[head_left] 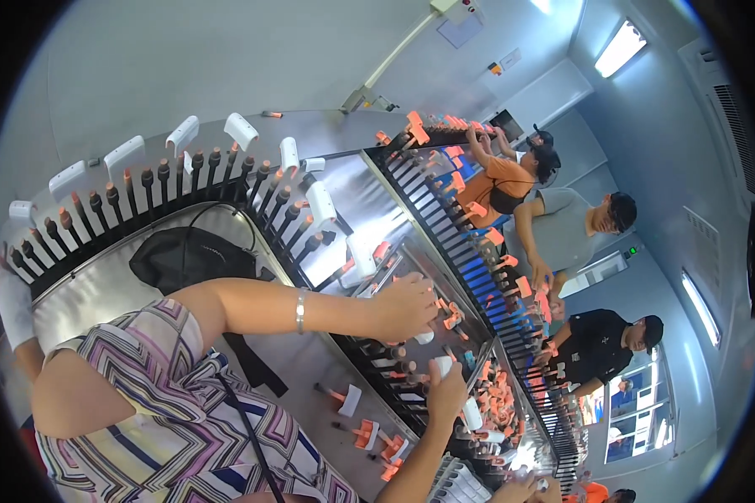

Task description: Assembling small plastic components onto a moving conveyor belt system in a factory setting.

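My left hand (404, 308), with a bracelet on its wrist, reaches over the rack and a metal tray (481, 369). Its fingers are closed, and the end of a white plastic piece (425, 338) shows under them. Just below it, my right hand (447, 392) is closed on a small white plastic part (443, 365) pinched near the thumb. The two hands are close but apart. Several small orange parts (453, 317) lie in the tray beside my left hand. What lies inside my left fingers is mostly hidden.
Black pegs (147, 189) line the conveyor, with white covers (242, 132) and orange pieces on them. A pile of orange parts (497, 394), stacked white covers (460, 481) and a black bag (195, 258) lie around. Co-workers (566, 226) stand across the line; another person's hands (526, 489) work below.
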Demonstrator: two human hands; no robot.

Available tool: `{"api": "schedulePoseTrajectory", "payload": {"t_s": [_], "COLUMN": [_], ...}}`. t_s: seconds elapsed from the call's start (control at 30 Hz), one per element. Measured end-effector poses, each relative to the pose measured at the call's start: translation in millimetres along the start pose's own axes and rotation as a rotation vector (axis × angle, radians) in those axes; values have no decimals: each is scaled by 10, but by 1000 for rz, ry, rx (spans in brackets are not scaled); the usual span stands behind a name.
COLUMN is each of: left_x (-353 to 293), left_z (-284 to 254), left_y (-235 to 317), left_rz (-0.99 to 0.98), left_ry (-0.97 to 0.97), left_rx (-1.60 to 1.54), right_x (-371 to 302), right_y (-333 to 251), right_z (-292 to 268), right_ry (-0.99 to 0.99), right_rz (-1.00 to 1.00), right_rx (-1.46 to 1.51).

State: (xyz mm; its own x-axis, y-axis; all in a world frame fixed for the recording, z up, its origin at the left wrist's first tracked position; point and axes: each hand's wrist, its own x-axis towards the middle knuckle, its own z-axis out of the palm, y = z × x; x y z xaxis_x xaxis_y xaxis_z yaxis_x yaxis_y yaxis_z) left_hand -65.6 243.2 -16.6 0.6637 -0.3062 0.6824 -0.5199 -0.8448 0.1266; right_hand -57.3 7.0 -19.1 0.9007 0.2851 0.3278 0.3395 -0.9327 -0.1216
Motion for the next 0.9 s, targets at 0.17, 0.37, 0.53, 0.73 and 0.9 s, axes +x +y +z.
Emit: {"api": "schedulePoseTrajectory", "payload": {"t_s": [0.17,0.37,0.53,0.73,0.9], "left_x": [-33,-378,-368,-120,-228], "left_z": [9,-252,-534,-557,-71], "left_y": [-99,-388,-358,16,193], "left_rz": [-114,-197,-160,119,282], "left_ry": [-344,-256,-50,172,273], "left_rx": [-69,55,134,-64,-93], "right_x": [14,-322,-470,-479,-584], "right_y": [-484,-737,-105,-301,-512], "right_z": [97,-627,-573,-43,-207], "right_ry": [70,580,461,362,311], "right_rz": [-46,-92,234,-234,-237], "right_rx": [120,434,436,-110,202]}}
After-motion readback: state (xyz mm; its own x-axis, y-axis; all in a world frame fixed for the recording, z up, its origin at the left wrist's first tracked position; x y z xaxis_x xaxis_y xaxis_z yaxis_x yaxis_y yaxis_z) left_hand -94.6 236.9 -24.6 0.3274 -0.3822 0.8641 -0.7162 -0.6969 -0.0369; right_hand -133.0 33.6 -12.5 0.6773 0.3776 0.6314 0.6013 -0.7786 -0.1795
